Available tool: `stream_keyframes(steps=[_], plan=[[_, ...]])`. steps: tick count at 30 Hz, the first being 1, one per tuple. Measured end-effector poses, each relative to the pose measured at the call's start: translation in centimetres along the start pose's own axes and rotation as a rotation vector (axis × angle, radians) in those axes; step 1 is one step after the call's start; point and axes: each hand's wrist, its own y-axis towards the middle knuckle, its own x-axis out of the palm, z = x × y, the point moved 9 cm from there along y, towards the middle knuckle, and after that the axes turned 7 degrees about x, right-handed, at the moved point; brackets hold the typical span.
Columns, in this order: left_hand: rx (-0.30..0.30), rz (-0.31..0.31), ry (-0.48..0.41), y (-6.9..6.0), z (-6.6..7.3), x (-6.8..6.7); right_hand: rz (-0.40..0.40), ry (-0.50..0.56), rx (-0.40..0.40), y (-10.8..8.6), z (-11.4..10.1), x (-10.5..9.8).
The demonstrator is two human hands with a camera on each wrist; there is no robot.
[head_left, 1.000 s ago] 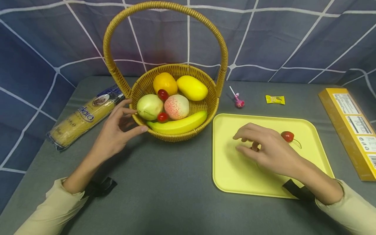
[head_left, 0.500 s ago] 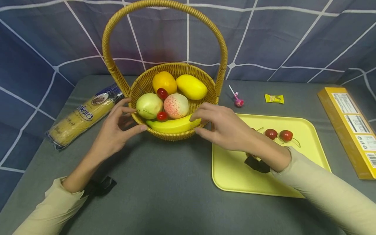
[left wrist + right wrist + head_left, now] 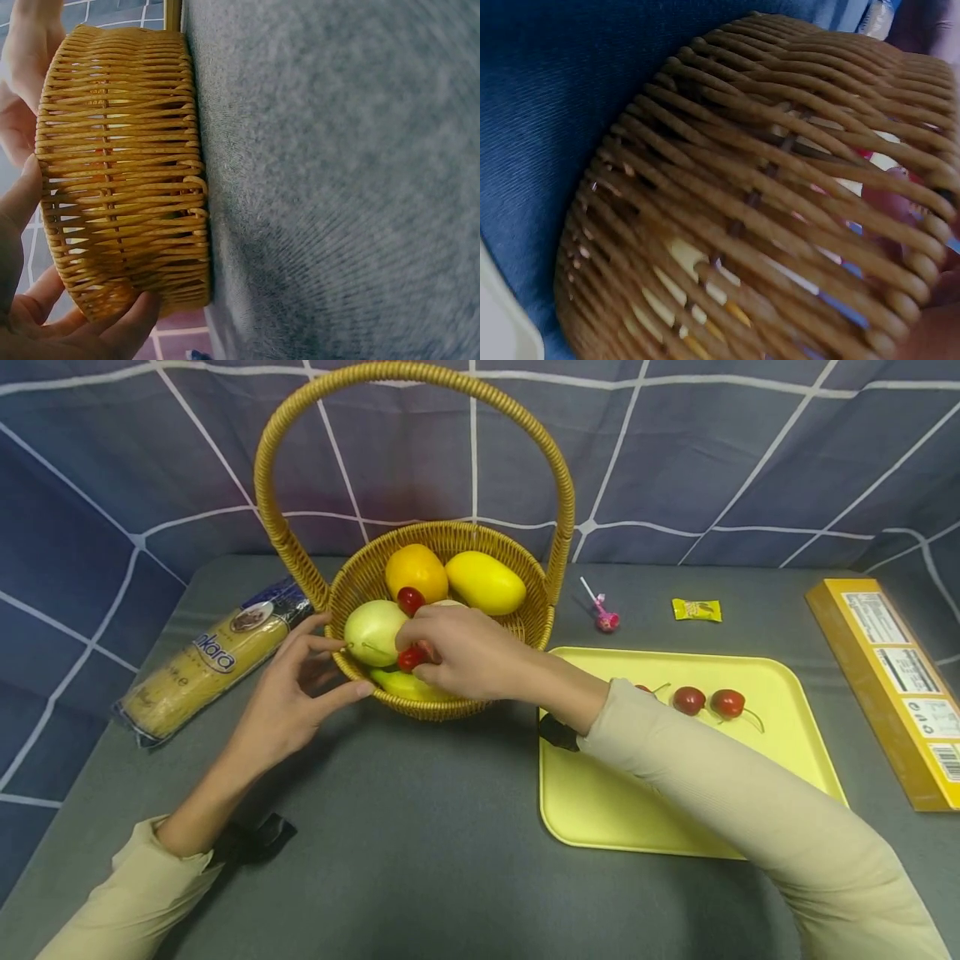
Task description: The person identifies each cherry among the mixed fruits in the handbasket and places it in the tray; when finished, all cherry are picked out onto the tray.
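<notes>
The round wicker basket [image 3: 442, 708] with a tall handle holds fruit. My left hand [image 3: 288, 693] steadies its left side, thumb on the front rim; in the left wrist view the fingers [image 3: 135, 322] lie along the weave. Reaching inside, my right hand [image 3: 472, 652] pinches a red cherry [image 3: 410, 658] between thumb and fingers. Around it are a pale green round fruit [image 3: 373, 631], a banana [image 3: 408, 685], an orange [image 3: 417, 573], a mango [image 3: 486, 582] and a second cherry [image 3: 410, 601]. The peach is mostly hidden behind my right hand.
A yellow tray [image 3: 637, 818] with cherries [image 3: 688, 700] lies to the right, partly under my right sleeve. Behind it are a lollipop [image 3: 606, 620] and a yellow-wrapped candy [image 3: 696, 610]. A pasta bag [image 3: 210, 660] lies left, a yellow box [image 3: 888, 693] far right.
My right hand has moved left from over the tray into the basket and now closes on the front cherry. My left hand stays at the basket.
</notes>
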Motion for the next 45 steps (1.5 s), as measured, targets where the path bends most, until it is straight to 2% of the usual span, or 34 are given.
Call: stream_keyframes(steps=[6, 15, 24, 30, 34, 41, 45], plan=[[0.015, 0.003, -0.005, 0.1, 0.1, 0.0, -0.03, -0.058, 0.038, 0.9, 0.3, 1.0], [0.001, 0.002, -0.012, 0.0, 0.1, -0.1, -0.04, -0.098, 0.029, 2.0, 0.0, 1.6], [0.015, 0.009, -0.012, -0.1, 0.1, -0.2, -0.018, -0.053, 0.007, 1.6, 0.0, 1.4], [0.017, 0.012, -0.039, -0.2, 0.0, 0.0, 0.027, 0.002, -0.04, 0.3, -0.8, 0.1], [0.013, 0.011, -0.043, -0.2, 0.0, 0.0, 0.064, 0.058, -0.037, -1.0, -0.9, -1.1], [0.021, 0.004, -0.047, -0.1, 0.0, 0.1, 0.204, 0.195, -0.117, -4.3, -1.2, -3.4], [0.032, 0.006, -0.064, -0.1, 0.1, 0.1, 0.254, 0.245, -0.12, -6.5, -0.9, -4.1]])
